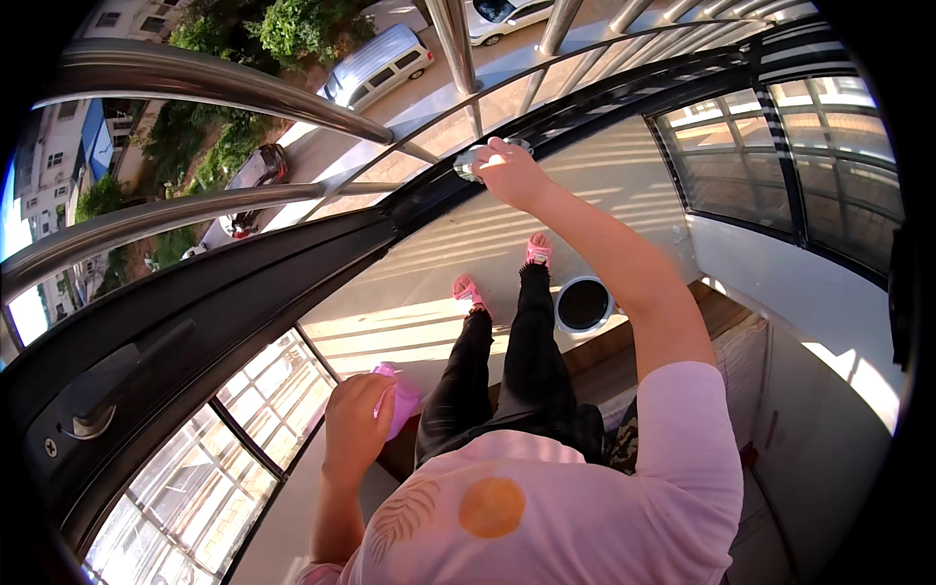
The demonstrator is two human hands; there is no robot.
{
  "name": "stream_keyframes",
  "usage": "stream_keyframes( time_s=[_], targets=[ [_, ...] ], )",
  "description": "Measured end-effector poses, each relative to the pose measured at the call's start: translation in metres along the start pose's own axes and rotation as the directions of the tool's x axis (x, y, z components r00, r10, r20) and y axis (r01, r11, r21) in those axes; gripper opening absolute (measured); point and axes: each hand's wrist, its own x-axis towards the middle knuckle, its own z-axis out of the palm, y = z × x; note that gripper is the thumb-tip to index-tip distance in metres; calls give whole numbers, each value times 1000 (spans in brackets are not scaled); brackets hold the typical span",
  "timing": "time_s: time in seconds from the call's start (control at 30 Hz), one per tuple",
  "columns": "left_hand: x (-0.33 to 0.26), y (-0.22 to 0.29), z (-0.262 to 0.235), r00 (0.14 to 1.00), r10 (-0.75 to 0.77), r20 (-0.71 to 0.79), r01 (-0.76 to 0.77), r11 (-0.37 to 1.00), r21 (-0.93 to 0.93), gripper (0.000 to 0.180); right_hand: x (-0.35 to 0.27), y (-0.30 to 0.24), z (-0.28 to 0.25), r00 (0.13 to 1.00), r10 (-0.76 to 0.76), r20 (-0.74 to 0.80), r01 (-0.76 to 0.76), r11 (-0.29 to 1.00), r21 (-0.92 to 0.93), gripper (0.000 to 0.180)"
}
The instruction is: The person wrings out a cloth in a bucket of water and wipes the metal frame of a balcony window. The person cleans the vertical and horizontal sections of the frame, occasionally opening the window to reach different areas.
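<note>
My right hand (512, 175) is stretched far out to the dark window frame (624, 93). Its fingers are closed on a crumpled greyish cloth (468, 164), which is pressed against the frame's sill; part of the cloth is hidden under the hand. Low at the left, close to my body, my left hand (353, 414) is wrapped round a pink-purple object (403, 409). The hand covers much of that object, so its kind does not show.
A white bucket (611, 303) with a dark inside stands on the floor right of my feet. Steel bars (224, 83) run outside the window, above a street with parked vehicles. A black window handle (127, 380) juts from the frame at left. Glass panes (726, 151) close the right side.
</note>
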Motion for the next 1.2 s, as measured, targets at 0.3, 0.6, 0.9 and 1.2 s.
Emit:
stream_keyframes(
  time_s=[0.3,0.6,0.9,1.2],
  targets=[
    [53,54,11,985,134,106,-132,991,-26,12,12,-2,-4,988,-78,136,60,989,133,9],
    [58,58,21,990,42,136,-40,999,-12,12,-36,127,-63,987,-32,160,13,993,115,4],
    [58,66,32,987,10,163,-8,1000,-16,13,-87,236,-102,990,113,83,-100,985,-142,16],
    [80,75,43,970,106,219,-84,991,-105,14,-108,234,-110,676,663,-322,-498,733,463,17]
  ],
)
